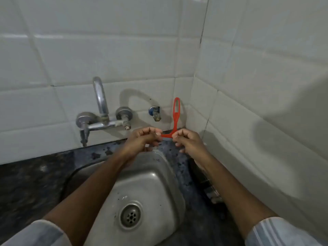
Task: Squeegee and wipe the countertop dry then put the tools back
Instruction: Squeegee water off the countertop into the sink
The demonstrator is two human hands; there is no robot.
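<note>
A small red squeegee (175,118) stands upright in the back corner, its looped handle leaning against the white tiles and its blade on the dark countertop (170,148). My left hand (143,141) pinches the left end of the blade head. My right hand (188,141) pinches the right end. Both hands hover just behind the steel sink (147,180). No cloth is visible.
A chrome wall tap (101,110) juts out over the sink's left side, and a small angle valve (155,112) sits on the wall beside the squeegee. Tiled walls meet at the corner on the right. A dark metal object (211,189) lies along the right wall.
</note>
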